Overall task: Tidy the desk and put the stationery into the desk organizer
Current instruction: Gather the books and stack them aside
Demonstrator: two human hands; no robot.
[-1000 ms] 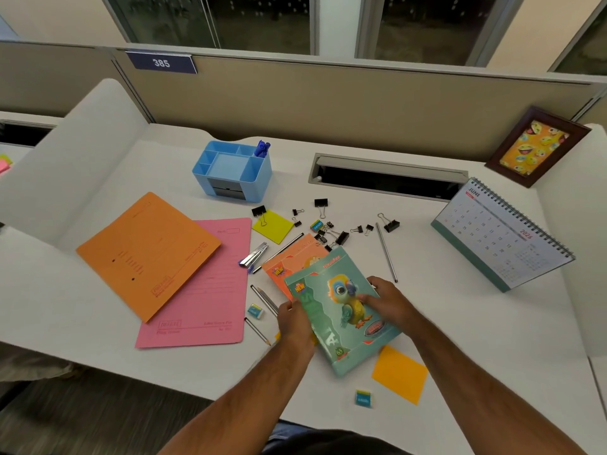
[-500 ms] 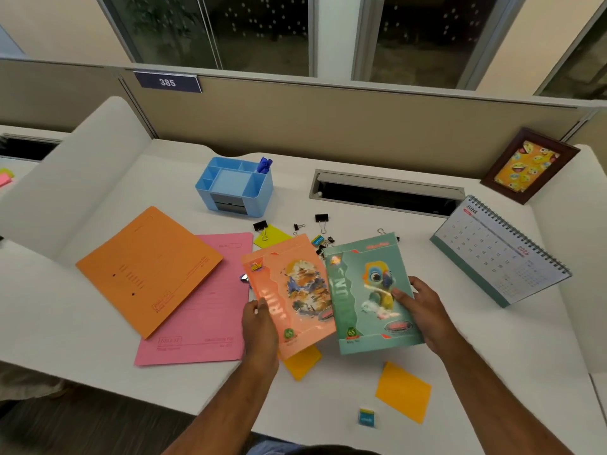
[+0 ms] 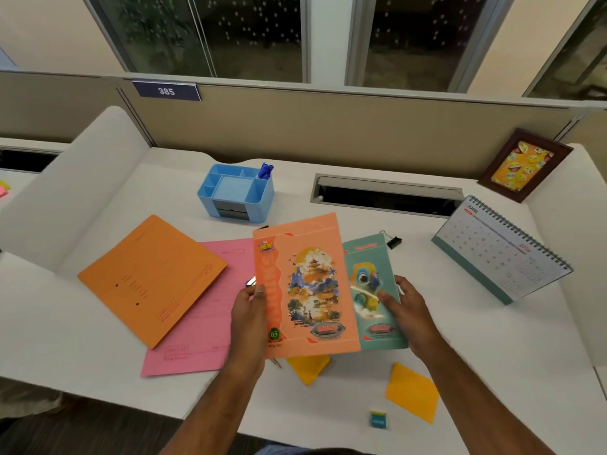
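Squaring the orange notebook (image 3: pixel 303 284), pinched by the left hand (image 3: pixel 247 318), over the green notebook (image 3: pixel 374 290) gripped by the right hand (image 3: pixel 407 315) at frame centre needs aligned edges before setting them near the organizer (image 3: pixel 236 193) on the table (image 3: pixel 492 339).

Head camera, looking steeply down over desk (image 3: pixel 460 339).
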